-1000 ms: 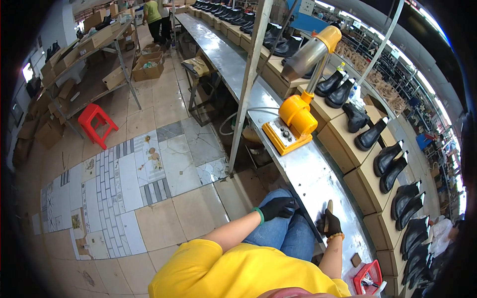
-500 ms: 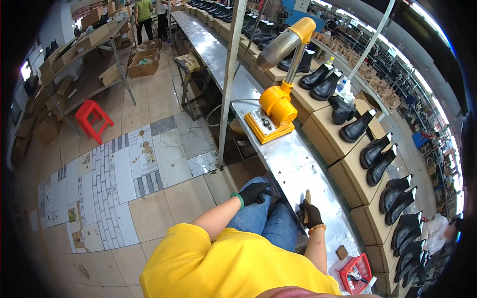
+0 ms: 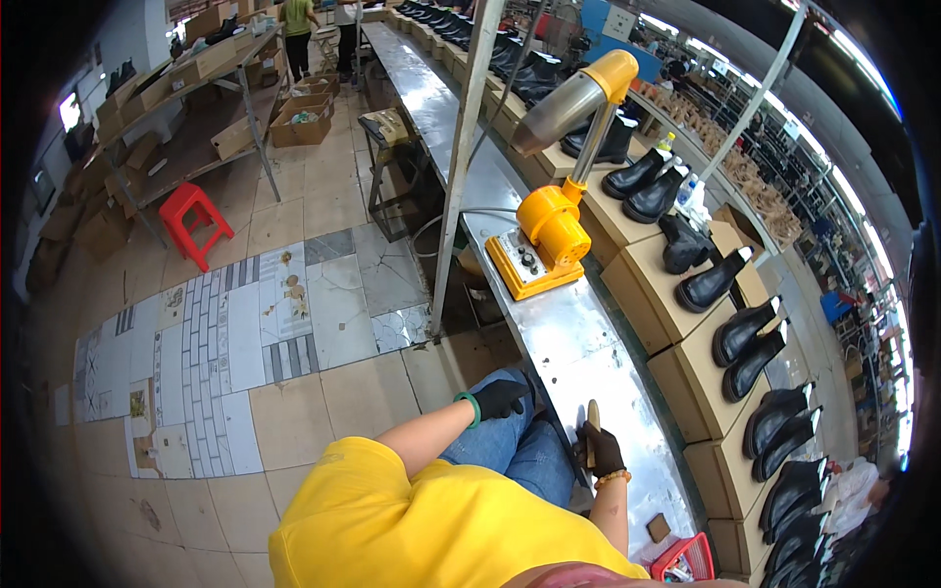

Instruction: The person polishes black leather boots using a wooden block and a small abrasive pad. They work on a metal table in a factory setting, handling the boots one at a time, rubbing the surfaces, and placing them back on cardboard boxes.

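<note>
My left hand (image 3: pixel 502 399), in a black glove with a green cuff, rests on the thigh of my blue jeans (image 3: pixel 497 437), its fingers lying loosely with nothing in them. My right hand (image 3: pixel 604 453), in a dark glove with a beaded bracelet at the wrist, is at the near edge of the metal bench (image 3: pixel 578 338). Its fingers are closed around a slim tan stick-like tool (image 3: pixel 592 416) that points away from me; its lower end is partly hidden by the hand.
A yellow hot-air blower (image 3: pixel 554 230) stands on the bench. Beyond it, black ankle boots (image 3: pixel 750 333) line up on cardboard boxes (image 3: pixel 676 392). Near my right forearm are a small brown block (image 3: pixel 658 527) and a red basket (image 3: pixel 698 557). A metal post (image 3: pixel 456 196) rises by the bench; a red stool (image 3: pixel 196 225) stands left.
My right hand has shifted slightly left and nearer to me with the tan tool. My left hand has moved back a little along the thigh. The view has tilted slightly.
</note>
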Motion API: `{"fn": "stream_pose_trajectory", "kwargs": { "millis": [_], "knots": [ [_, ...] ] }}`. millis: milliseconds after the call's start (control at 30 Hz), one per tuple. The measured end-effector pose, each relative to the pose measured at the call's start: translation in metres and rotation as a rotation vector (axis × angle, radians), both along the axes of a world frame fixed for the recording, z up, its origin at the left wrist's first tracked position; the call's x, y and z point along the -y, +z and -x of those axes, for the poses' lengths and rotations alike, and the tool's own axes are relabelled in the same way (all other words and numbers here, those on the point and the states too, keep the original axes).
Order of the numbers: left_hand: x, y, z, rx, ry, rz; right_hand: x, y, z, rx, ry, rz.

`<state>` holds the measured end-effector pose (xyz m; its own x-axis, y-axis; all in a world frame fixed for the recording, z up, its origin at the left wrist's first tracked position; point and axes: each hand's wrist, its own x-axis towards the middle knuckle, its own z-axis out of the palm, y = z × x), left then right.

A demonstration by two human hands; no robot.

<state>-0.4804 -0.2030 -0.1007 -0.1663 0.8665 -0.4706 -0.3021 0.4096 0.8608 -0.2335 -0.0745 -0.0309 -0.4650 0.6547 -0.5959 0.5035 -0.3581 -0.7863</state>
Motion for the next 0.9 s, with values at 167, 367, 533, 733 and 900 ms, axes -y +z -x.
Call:
{"fn": "stream_pose_trajectory", "kwargs": {
  "millis": [167, 367, 533, 733, 900],
  "knots": [
    [-0.006, -0.004, 0.002, -0.059, -0.004, -0.014, -0.005, 0.01, 0.005, 0.013, -0.005, 0.08],
    [0.004, -0.011, 0.007, -0.108, 0.004, -0.079, 0.006, 0.021, 0.017, 0.0, 0.008, 0.0],
    [0.011, -0.001, 0.007, -0.101, 0.017, -0.101, 0.015, 0.026, 0.041, 0.01, 0.106, 0.016],
    [0.013, 0.006, 0.006, -0.102, 0.045, -0.092, 0.026, 0.035, 0.078, -0.01, 0.207, 0.027],
    [0.011, 0.0, 0.0, -0.268, -0.018, -0.126, 0.016, 0.028, 0.09, 0.003, 0.24, 0.052]
  ]
}}
